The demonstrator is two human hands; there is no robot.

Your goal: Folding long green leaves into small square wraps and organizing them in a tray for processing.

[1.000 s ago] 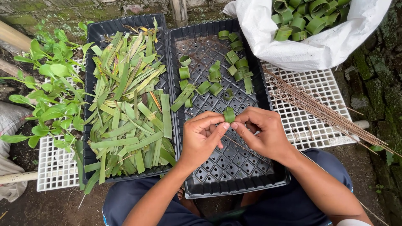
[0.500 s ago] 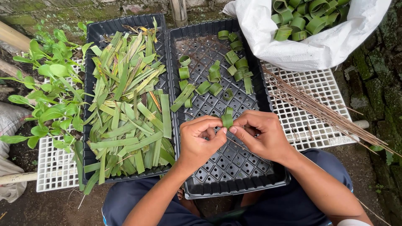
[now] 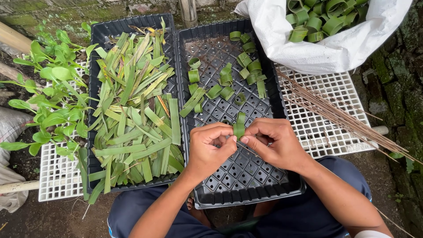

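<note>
My left hand point(image 3: 211, 149) and my right hand point(image 3: 274, 142) meet over the right black tray point(image 3: 246, 185). Together they pinch a short green leaf strip point(image 3: 239, 125) bent into a loop, which sticks up between my fingertips. A thin stick passes under my right fingers, and I cannot tell which hand holds it. Several finished green leaf rings point(image 3: 240, 72) lie at the far end of that tray. The left black tray point(image 3: 99, 39) holds a heap of flat cut leaf strips point(image 3: 134, 114).
A white sack point(image 3: 326, 48) full of leaf rings stands at the far right. A bundle of thin brown sticks point(image 3: 339, 117) lies on a white grid mat point(image 3: 326, 94). Leafy green plants point(image 3: 48, 101) grow at the left. My knees sit below the trays.
My hands have stayed in the same place over the right tray. Only the fingers have shifted slightly around the leaf loop.
</note>
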